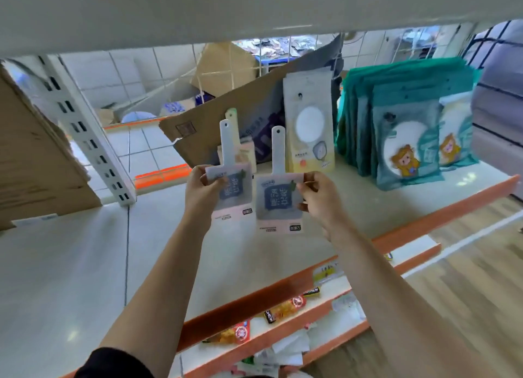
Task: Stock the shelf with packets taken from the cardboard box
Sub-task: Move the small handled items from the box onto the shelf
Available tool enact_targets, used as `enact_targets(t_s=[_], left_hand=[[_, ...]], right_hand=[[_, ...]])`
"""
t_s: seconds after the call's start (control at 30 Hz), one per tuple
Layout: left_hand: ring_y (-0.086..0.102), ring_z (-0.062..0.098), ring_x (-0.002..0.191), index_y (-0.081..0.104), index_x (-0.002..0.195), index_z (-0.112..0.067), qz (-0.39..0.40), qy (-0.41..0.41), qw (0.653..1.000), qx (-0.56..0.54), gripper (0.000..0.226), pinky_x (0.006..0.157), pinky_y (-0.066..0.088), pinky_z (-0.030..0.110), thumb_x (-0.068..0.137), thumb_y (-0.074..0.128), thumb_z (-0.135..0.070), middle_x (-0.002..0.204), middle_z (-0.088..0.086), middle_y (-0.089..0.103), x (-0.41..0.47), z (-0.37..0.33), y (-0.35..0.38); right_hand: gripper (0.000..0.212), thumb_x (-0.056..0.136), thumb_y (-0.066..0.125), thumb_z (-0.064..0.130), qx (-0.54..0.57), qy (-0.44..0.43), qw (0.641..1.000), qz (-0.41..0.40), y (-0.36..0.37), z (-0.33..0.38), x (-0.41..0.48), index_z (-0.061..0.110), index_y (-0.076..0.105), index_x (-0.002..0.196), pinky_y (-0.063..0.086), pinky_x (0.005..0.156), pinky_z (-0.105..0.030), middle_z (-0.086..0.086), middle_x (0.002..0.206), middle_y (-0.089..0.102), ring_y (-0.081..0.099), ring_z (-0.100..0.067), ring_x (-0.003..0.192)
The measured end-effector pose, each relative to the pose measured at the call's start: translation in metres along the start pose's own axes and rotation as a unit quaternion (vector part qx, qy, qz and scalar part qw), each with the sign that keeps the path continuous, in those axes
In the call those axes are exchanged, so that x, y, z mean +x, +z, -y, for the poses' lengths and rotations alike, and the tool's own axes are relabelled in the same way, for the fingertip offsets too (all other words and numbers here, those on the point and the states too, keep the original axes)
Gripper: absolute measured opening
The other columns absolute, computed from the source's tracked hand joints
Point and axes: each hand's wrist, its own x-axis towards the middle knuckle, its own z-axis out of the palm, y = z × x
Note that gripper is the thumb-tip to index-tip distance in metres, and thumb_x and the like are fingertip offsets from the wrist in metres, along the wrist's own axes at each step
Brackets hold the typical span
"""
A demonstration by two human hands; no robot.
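Head view, two items in hand. We hold one packet in each hand: the left hand (202,189) pinches the left packet (233,192) at its upper left corner, and the right hand (317,199) pinches the right packet (280,200) by its upper right edge, so both hands are closed on card and neither is free. Both packets hang upright over the shelf (85,264), side by side, just in front of a few like packets (240,151) already standing near the back. Step in hand, as we judge it: setting these two into that row. To do it well we would keep the long tabs up and the printed faces outward, set the bottom edge down first, lean each against those behind, and release only once it stands, since thin card looks likely to tip. Description: pale card, narrow hang tab with a hole at top, dark blue-grey printed panel, pink lower band with small marks. Alongside, to the right: a cream pouch (308,122) and teal pouches (404,128). Far left: the cardboard box (36,156).
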Motion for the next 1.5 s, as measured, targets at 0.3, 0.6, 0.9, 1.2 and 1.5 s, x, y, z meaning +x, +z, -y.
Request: enact_targets(t_s=[0.3, 0.6, 0.9, 1.2, 1.5], left_hand=[[0.059, 0.018, 0.088, 0.048, 0.099, -0.015, -0.06, 0.015, 0.998, -0.013, 0.013, 0.068, 0.053, 0.024, 0.092, 0.057, -0.007, 0.091, -0.001, 0.058, 0.036, 0.006, 0.033], [0.064, 0.007, 0.076, 0.063, 0.095, -0.013, -0.138, 0.093, 0.985, 0.049, 0.013, 0.062, 0.054, 0.019, 0.083, 0.068, -0.012, 0.087, -0.003, 0.068, 0.065, 0.026, 0.043], [0.059, 0.013, 0.075, 0.054, 0.098, -0.012, -0.134, 0.128, 0.975, 0.124, 0.019, 0.06, 0.049, 0.017, 0.084, 0.064, -0.004, 0.083, -0.005, 0.06, 0.079, 0.033, 0.029], [0.059, 0.021, 0.079, 0.057, 0.088, -0.016, -0.125, 0.123, 0.964, 0.198, 0.003, 0.059, 0.046, 0.022, 0.09, 0.057, -0.013, 0.087, 0.003, 0.064, 0.077, 0.035, 0.019], [0.061, 0.026, 0.092, 0.064, 0.113, -0.017, -0.085, 0.118, 0.921, 0.36, 0.027, 0.074, 0.051, 0.034, 0.095, 0.048, -0.029, 0.11, 0.006, 0.068, 0.062, 0.027, 0.012]], right_hand=[[0.007, 0.098, 0.048, 0.017, -0.016, -0.047, 0.997, 0.06, 0.024, 0.002, 0.075, 0.015, 0.054, 0.101, 0.055, 0.07, -0.03, -0.002, 0.098, 0.062, 0.058, -0.014, 0.079], [0.008, 0.098, 0.045, 0.015, -0.014, -0.085, 0.99, 0.115, 0.047, -0.004, 0.118, 0.018, 0.052, 0.099, 0.053, 0.074, -0.029, 0.004, 0.087, 0.058, 0.056, -0.011, 0.076], [0.015, 0.093, 0.054, 0.017, -0.099, -0.099, 0.987, 0.073, 0.082, -0.013, 0.132, 0.014, 0.054, 0.108, 0.051, 0.087, -0.036, -0.004, 0.109, 0.061, 0.059, -0.021, 0.099], [0.037, 0.095, 0.052, 0.025, -0.192, -0.085, 0.977, 0.029, 0.109, -0.015, 0.113, 0.01, 0.038, 0.126, 0.052, 0.083, -0.038, -0.013, 0.123, 0.059, 0.06, -0.03, 0.109], [0.052, 0.094, 0.053, 0.034, -0.27, -0.06, 0.957, 0.085, 0.11, -0.015, 0.104, 0.006, 0.033, 0.133, 0.047, 0.077, -0.032, -0.014, 0.125, 0.056, 0.058, -0.028, 0.109]])
